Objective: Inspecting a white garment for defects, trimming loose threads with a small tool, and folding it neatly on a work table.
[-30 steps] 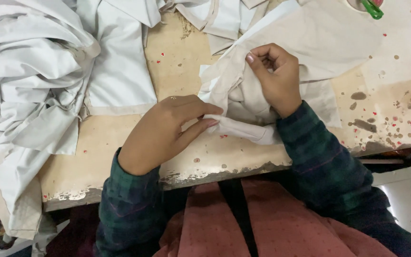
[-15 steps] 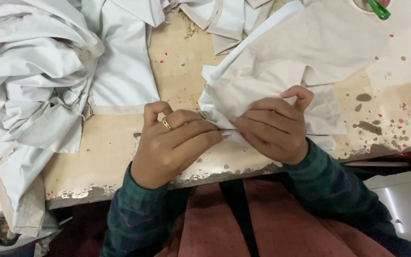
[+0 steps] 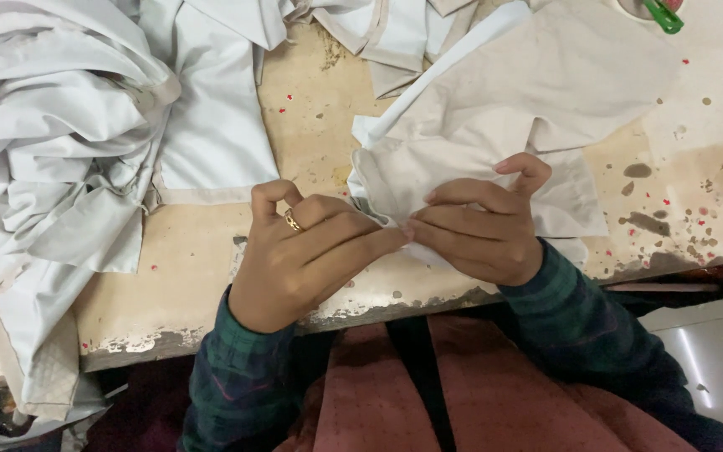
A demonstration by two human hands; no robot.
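At the near edge of the table [image 3: 202, 276], both hands meet on a folded piece of off-white cloth [image 3: 495, 142]; the left hand [image 3: 303, 259] has its fingers curled, a gold ring [image 3: 293, 221] on one of them, and its fingertips pinch the cloth's near corner, so its grip is closed on the fabric; the right hand [image 3: 483, 226] faces it, fingertips touching those of the left, thumb raised above, and its grip is likewise closed on the same edge of cloth. That cloth lies flat across the right half of the table, spreading away from the hands toward the far edge, with its near folded corner lifted slightly between the fingers. Both forearms wear dark green plaid sleeves [image 3: 579, 326]; a reddish-brown garment [image 3: 495, 393] covers the person's lap below the table edge. To the left, well apart from the hands, a large crumpled heap of pale grey fabric [image 3: 52, 151] hangs over the table's side; more pale pieces [image 3: 378, 29] lie along the far edge. A green object [image 3: 661, 15] sits at the far right corner; the worn tabletop is flecked with small red and dark spots.
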